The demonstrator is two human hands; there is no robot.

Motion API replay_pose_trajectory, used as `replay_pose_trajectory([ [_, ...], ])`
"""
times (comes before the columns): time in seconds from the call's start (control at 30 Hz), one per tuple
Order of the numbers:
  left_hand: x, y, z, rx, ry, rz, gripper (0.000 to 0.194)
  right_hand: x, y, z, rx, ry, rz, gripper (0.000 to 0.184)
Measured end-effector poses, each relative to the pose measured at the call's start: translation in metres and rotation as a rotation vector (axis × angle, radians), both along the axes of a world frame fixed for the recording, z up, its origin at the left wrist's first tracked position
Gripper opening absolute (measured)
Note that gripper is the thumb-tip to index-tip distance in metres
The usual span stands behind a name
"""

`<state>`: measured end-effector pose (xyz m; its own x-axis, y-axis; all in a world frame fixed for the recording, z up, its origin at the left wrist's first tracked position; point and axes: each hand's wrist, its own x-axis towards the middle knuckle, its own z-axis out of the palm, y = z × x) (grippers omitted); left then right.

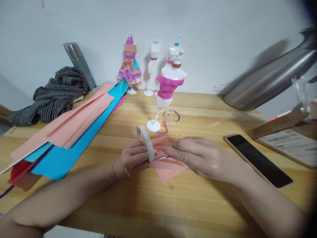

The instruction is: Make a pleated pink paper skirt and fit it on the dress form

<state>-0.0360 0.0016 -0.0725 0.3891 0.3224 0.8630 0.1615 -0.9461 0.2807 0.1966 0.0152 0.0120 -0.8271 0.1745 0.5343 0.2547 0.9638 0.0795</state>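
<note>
A roll of double-sided tape point(149, 142) stands on edge in my left hand point(135, 157), whose fingers are closed on it. From the roll a pale strip of tape point(170, 165) runs right, over pleated peach crepe paper point(167, 175), towards my right hand. My right hand point(204, 155) is closed around small scissors; their thin metal blade point(161, 157) points left at the roll, while the handles are hidden under my fingers. Just beyond the hands stands a white mini dress form point(163, 102) wrapped in magenta paper point(167, 89).
Peach and blue paper sheets point(81, 145) lie at left, near a striped cloth point(56, 89) and a flask point(80, 64). More dress forms point(154, 51) stand by the wall, one in a ruffled dress point(130, 66). At right are a phone point(259, 158), a cardboard box point(284, 142) and a steel jug point(267, 76).
</note>
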Motion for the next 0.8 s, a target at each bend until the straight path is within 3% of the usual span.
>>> replay_pose_trajectory([
  [0.8,0.0008,-0.0007,0.0016,0.018,0.002,0.006,0.036,-0.0075,-0.0011,-0.0044,-0.088,0.025,0.056,0.018],
])
